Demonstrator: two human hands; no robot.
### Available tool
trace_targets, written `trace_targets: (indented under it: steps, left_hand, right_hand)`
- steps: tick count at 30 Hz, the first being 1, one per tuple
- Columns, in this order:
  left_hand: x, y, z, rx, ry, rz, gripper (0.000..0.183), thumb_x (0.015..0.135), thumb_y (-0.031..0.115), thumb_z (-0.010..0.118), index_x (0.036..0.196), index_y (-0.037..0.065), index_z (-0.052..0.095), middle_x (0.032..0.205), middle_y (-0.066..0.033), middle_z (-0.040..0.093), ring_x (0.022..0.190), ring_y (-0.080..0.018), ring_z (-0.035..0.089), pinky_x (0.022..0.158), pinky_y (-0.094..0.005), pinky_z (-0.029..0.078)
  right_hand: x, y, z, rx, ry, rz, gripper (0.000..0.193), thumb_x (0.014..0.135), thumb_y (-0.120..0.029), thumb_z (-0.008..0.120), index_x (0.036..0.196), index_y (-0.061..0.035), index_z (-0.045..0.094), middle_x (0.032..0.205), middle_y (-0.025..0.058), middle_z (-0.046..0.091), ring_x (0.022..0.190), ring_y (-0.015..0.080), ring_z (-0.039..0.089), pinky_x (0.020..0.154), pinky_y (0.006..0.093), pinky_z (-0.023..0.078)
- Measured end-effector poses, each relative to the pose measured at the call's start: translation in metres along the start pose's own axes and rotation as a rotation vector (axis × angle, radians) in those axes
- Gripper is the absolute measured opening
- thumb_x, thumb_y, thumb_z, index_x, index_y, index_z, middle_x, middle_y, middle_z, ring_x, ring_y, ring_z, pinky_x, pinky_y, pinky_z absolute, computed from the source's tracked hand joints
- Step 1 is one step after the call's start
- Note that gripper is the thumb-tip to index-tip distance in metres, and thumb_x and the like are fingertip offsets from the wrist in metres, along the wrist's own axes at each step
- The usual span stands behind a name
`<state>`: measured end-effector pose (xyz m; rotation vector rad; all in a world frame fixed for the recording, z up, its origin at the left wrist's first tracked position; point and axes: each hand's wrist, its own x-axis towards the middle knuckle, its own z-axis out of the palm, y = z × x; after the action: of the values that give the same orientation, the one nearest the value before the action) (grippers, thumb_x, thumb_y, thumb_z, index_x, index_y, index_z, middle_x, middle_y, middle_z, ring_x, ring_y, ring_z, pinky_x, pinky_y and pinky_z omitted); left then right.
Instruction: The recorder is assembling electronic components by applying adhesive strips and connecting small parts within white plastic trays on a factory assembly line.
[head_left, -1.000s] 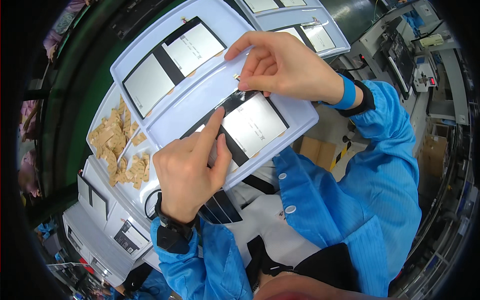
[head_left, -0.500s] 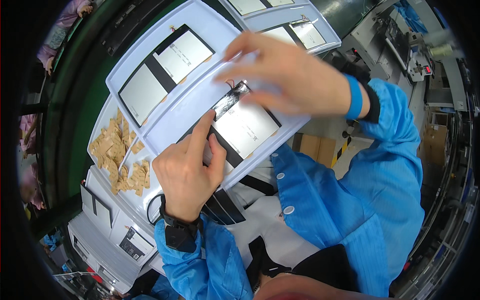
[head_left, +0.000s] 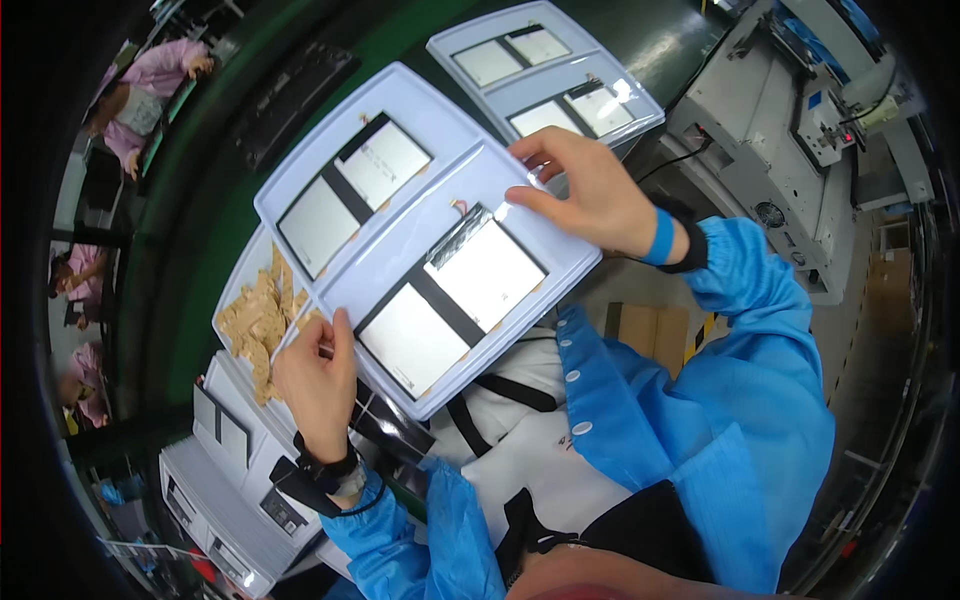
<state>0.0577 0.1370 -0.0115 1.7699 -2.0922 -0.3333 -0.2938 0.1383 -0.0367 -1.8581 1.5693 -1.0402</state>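
A white plastic tray (head_left: pixel 392 252), split by a ridge into two compartments, is tilted in front of me between both hands. My left hand (head_left: pixel 318 385) grips its left end, thumb on the rim and fingers curled under. At the opposite end my right hand (head_left: pixel 592 195) has its thumb over the rim; its other fingers are bent round the far corner. In the near compartment lies a flat battery pack (head_left: pixel 487 275) with two silver panels, a black band between them, a glossy dark strip and short wires. A similar battery pack (head_left: pixel 385 168) lies in the far compartment.
Beyond, another white tray (head_left: pixel 625 70) holds similar packs on the dark green bench. Tan paper pieces (head_left: pixel 258 315) are heaped beside my left hand, above stacked white trays (head_left: pixel 215 500). A grey machine (head_left: pixel 770 205) stands right, a cardboard box (head_left: pixel 652 335) below. Co-workers in pink sleeves (head_left: pixel 170 68) sit left.
My left hand has left the near battery pack for the tray's left end. My right hand, blurred over the pack before, now holds the right end. The tray has shifted slightly.
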Motion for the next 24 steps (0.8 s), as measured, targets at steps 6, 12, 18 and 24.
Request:
trace_targets:
  steps: [6, 12, 18, 24]
  left_hand:
    - [-0.004, 0.034, -0.031, -0.235, 0.243, 0.068, 0.035, 0.096, 0.015, 0.069, 0.070, -0.003, 0.054, 0.055, -0.0046, 0.047, 0.055, -0.0099, 0.041, 0.051, -0.0286, 0.033]
    - [0.017, 0.085, -0.048, -0.362, 0.168, 0.212, 0.033, 0.099, 0.013, 0.069, 0.073, 0.000, 0.054, 0.057, -0.0011, 0.044, 0.057, -0.0071, 0.037, 0.052, -0.0269, 0.030]
    - [0.065, 0.085, 0.013, -0.191, -0.162, 0.297, 0.030, 0.097, 0.033, 0.067, 0.085, 0.005, 0.063, 0.060, -0.0128, 0.063, 0.054, -0.0323, 0.064, 0.053, -0.0433, 0.045]
    - [0.057, 0.063, 0.025, -0.042, 0.007, 0.403, 0.021, 0.089, 0.025, 0.073, 0.087, 0.009, 0.059, 0.055, -0.0057, 0.059, 0.051, -0.0280, 0.062, 0.051, -0.0420, 0.044]
  right_hand:
    - [0.008, 0.001, -0.001, -0.019, 0.148, -0.175, 0.017, 0.093, -0.006, 0.070, 0.106, 0.0021, 0.063, 0.122, 0.0131, 0.062, 0.112, 0.0211, 0.063, 0.093, 0.0321, 0.055]
    - [0.029, 0.001, -0.062, 0.604, -0.040, 0.220, 0.033, 0.099, -0.012, 0.065, 0.130, -0.0046, 0.057, 0.111, 0.0075, 0.069, 0.094, 0.0110, 0.067, 0.080, 0.0258, 0.056]
    - [0.069, 0.107, -0.094, 0.647, 0.098, 0.127, 0.042, 0.100, -0.012, 0.065, 0.140, -0.0035, 0.056, 0.107, 0.0055, 0.071, 0.093, 0.0078, 0.067, 0.081, 0.0232, 0.056]
    - [0.072, 0.194, -0.150, 0.664, 0.208, 0.155, 0.045, 0.099, -0.010, 0.066, 0.142, -0.0029, 0.056, 0.113, 0.0079, 0.072, 0.098, 0.0114, 0.070, 0.086, 0.0248, 0.057]
